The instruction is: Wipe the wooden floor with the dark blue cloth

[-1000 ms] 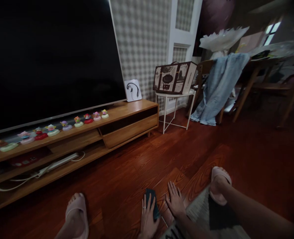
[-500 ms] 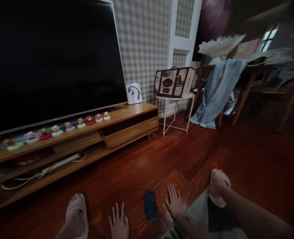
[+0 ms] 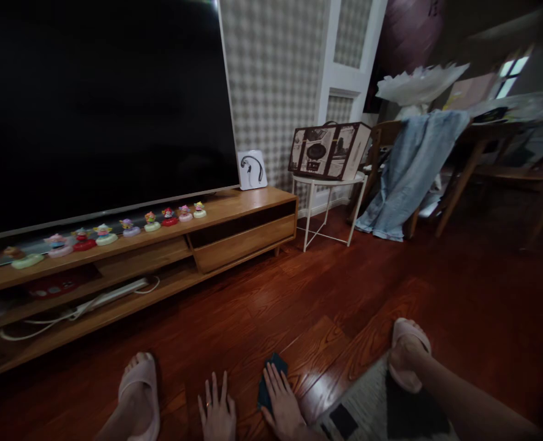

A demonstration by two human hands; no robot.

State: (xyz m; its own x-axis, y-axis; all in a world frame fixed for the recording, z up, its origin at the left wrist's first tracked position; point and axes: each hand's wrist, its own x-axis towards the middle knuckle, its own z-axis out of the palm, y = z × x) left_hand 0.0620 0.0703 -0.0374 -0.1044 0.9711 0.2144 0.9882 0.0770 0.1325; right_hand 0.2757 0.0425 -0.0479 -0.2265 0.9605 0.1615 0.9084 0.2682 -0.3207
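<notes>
A dark teal cloth (image 3: pixel 263 395) lies flat on the reddish wooden floor (image 3: pixel 253 306) in front of me. My right hand (image 3: pixel 281 398) rests on top of it, fingers stretched out, hiding much of the cloth. To the left of the cloth, my left hand (image 3: pixel 218 411) lies with its fingers spread, a ring on one of them, and nothing is in it.
My slippered feet stand left (image 3: pixel 141 389) and right (image 3: pixel 409 349). A patterned rug (image 3: pixel 363 398) lies at lower right. Ahead is a wooden TV cabinet (image 3: pixel 244 245) with several small figurines. A white side table (image 3: pixel 329 182) bears a suitcase-like box (image 3: pixel 326 150); jeans (image 3: pixel 413 165) hang over a chair.
My right hand has moved left from the floor beside the cloth onto the cloth. My left hand stays nearly in place. The view has shifted slightly.
</notes>
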